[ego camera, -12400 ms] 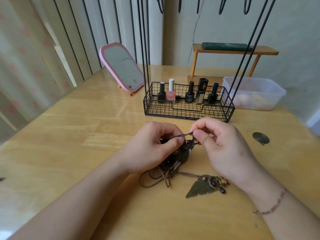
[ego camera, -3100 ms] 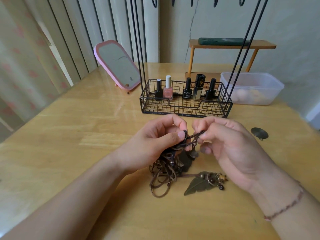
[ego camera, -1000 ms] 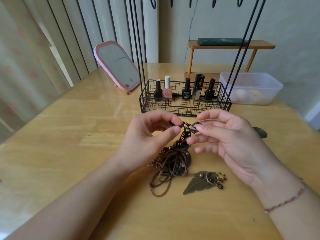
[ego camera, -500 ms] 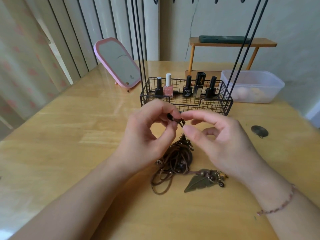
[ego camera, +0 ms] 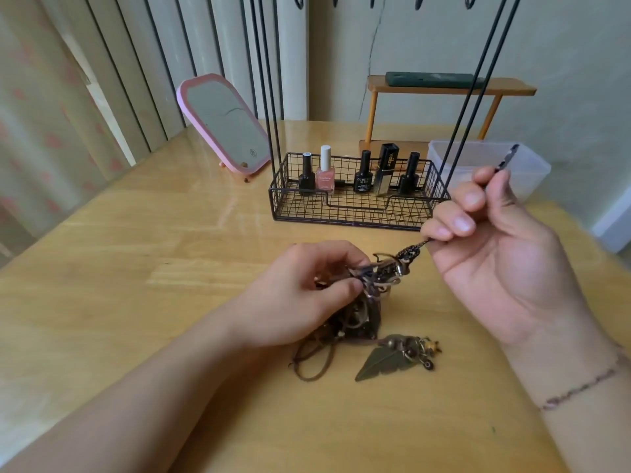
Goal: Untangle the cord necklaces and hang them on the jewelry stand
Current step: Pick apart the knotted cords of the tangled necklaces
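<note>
Fingers [ego camera: 454, 227] of the right hand [ego camera: 495, 254] pinch 1 dark cord [ego camera: 409, 250]; it should be drawn out slowly while the tangle [ego camera: 362, 302] is gripped by the left hand [ego camera: 300, 295].

A dressing corner in a home.

Beyond the hands stands a wire basket [ego camera: 355, 206] holding nail polish bottles [ego camera: 325, 170], with thin black rods of a jewelry stand [ego camera: 269, 97] rising from it. Farther back to the left of the hands leans a pink-framed mirror [ego camera: 223, 124]; to the right sits a clear plastic tub [ego camera: 532, 165] and a small wooden shelf [ego camera: 444, 88]. All rest on a pale wooden table [ego camera: 136, 268], with patterned curtains [ego camera: 37, 107] at the far left.
</note>
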### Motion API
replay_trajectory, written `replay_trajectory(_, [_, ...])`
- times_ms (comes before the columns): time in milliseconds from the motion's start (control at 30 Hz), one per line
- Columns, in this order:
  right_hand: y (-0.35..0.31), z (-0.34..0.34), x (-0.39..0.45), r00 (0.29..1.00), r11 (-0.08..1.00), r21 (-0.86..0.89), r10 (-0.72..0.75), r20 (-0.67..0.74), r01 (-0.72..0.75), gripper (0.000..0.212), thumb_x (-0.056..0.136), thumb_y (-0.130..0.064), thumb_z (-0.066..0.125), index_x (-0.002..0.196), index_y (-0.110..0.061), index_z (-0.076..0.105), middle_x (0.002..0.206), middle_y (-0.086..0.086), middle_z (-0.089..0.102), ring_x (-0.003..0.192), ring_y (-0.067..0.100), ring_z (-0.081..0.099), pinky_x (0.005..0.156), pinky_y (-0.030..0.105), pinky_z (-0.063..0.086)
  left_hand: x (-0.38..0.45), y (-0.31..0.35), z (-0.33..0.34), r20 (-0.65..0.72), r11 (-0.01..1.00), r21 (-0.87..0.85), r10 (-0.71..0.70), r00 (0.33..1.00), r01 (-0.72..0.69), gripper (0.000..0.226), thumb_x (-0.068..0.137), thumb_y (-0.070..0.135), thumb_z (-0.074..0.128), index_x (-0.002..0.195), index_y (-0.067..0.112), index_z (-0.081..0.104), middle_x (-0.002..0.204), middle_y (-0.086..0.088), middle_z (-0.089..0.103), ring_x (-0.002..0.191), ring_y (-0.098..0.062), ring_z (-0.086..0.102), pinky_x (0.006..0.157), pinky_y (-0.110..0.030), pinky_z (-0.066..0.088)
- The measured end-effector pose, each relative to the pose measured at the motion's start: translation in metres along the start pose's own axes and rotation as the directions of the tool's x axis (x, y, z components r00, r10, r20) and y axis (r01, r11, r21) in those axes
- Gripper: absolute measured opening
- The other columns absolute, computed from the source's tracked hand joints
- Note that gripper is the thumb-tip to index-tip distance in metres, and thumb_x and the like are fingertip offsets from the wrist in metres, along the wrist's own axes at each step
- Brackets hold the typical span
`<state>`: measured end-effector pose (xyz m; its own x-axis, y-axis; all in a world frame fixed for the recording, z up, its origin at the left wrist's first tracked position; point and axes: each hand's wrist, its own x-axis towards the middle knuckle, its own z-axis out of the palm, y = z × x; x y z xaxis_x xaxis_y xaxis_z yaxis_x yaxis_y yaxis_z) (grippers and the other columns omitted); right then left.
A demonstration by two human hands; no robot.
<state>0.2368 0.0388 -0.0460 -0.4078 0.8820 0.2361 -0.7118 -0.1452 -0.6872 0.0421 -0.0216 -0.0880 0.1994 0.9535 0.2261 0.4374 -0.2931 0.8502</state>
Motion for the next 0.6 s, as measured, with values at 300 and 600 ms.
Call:
replay_trajectory(300, [0.008,0.002,-0.007,0.994,0.849,-0.526,-0.005,-0.108,-0.053,0.021,0.082,-0.027,0.059,0.096,-0.013,0.066,0.079,0.005,0.072,0.061,0.018,0.066,0.046,0.024,0.048,-0.003,0.010,-0.003,0.219,0.923,-0.375,-0.005,0.976,0.089,0.038,0.088,0.038,0.046,0.074,0.005,0.058,0.069,-0.007,0.057,0.063,-0.016,0.052,0.059,-0.022,0.043])
replay_trajectory(600, [0.018,-0.001,-0.008,0.997,0.680,-0.732,-0.026,-0.066,-0.031,0.020,0.086,-0.024,0.064,0.104,-0.016,0.069,0.085,0.006,0.077,0.074,0.021,0.075,0.058,0.024,0.057,-0.004,0.011,0.003,0.185,0.888,-0.459,0.091,0.979,0.005,0.012,0.089,0.001,0.058,0.079,0.008,0.057,0.068,0.008,0.063,0.060,-0.003,0.058,0.061,-0.014,0.047])
